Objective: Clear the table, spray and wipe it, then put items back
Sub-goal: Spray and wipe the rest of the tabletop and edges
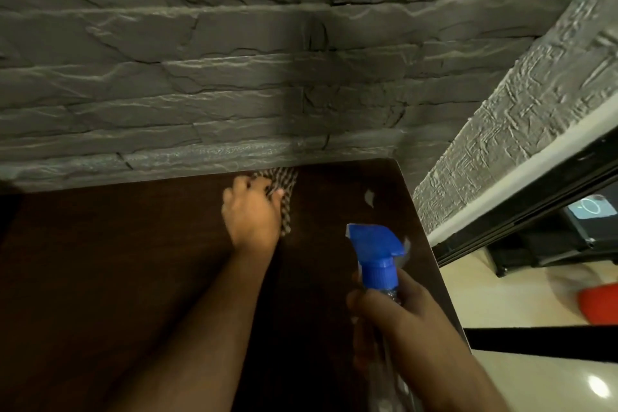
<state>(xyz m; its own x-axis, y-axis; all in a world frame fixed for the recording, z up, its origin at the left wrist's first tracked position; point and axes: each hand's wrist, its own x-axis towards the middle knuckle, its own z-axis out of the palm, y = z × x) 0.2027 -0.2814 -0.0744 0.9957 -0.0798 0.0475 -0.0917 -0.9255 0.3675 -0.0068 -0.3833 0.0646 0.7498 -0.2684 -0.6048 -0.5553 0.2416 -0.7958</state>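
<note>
A dark brown wooden table (pixel 117 261) fills the lower left and meets a stone wall at its far edge. My left hand (pixel 252 211) reaches to that far edge and grips a checked cloth (pixel 284 182) pressed on the tabletop. Nearer to me, my right hand (pixel 398 318) grips the neck of a clear spray bottle with a blue trigger head (pixel 376 251), held above the table's right side, nozzle pointing left. The bottle's body is mostly hidden by my hand.
A grey stone-textured wall (pixel 234 77) stands right behind the table. The table's right edge (pixel 431 244) drops to a pale floor, where a black low stand (pixel 548 244) and a red object (pixel 598 306) sit. Small pale marks (pixel 369 197) show on the tabletop.
</note>
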